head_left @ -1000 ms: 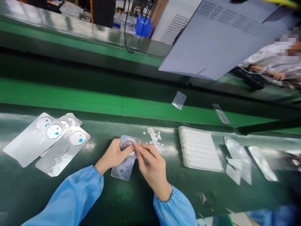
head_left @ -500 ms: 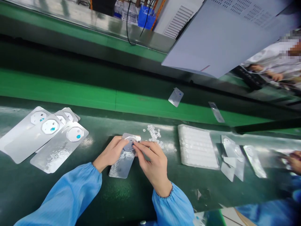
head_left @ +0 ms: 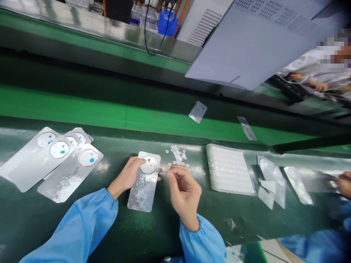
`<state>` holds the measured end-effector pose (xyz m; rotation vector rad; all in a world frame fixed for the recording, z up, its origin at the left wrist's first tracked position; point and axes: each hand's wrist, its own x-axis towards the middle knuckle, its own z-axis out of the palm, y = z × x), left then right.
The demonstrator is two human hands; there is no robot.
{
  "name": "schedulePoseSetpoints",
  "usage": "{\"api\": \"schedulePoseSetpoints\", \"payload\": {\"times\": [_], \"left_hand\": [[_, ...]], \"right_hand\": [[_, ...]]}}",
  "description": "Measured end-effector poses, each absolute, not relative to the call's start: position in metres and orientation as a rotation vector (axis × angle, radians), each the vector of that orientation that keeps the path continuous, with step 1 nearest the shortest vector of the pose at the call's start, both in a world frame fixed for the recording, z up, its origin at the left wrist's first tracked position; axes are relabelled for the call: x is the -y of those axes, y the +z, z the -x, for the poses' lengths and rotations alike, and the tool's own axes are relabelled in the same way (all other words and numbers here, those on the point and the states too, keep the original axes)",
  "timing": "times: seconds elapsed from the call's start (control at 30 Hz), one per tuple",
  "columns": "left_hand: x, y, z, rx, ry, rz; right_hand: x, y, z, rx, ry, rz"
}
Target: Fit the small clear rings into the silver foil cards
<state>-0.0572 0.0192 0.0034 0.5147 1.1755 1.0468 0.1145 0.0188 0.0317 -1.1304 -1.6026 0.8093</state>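
My left hand (head_left: 126,176) is closed on the left edge of a silver phone-back-shaped panel (head_left: 142,193), thumb on top and fingertips showing past its right edge. An octagonal white face with small dark holes (head_left: 148,165) sits near the panel's upper end. To the right of the panel, my right hand (head_left: 184,188) is pinched on a thin, pin-like tool (head_left: 165,171) that points left toward the panel. Just beyond that hand lies a loose scatter of small clear rings (head_left: 178,156).
At left, several similar silver panels (head_left: 71,175) overlap in a pile. A stack of clear plastic trays (head_left: 230,170) stands right of the rings, with more panels (head_left: 278,182) farther right. Another person's hand (head_left: 344,184) is at the right edge. A white board (head_left: 233,47) hangs above.
My right hand has drawn back to the right from the panel's octagonal face, which is now uncovered. My left hand still holds the panel. The view has shifted slightly.
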Motion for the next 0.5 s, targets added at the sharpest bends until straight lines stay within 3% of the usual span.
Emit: {"api": "schedulePoseSetpoints", "payload": {"times": [0.13, 0.37, 0.5], "left_hand": [[-0.023, 0.012, 0.056, -0.837, 1.001, -0.348], [-0.027, 0.014, 0.055, -0.883, 1.017, -0.304], [-0.027, 0.016, 0.055, -0.928, 1.021, -0.298]], "right_hand": [[-0.007, 0.037, -0.163, 1.350, 0.788, 1.288], [0.045, 0.026, -0.340, 0.683, 0.728, 1.780], [0.071, 0.022, -0.394, 0.804, 0.592, 2.055]]}}
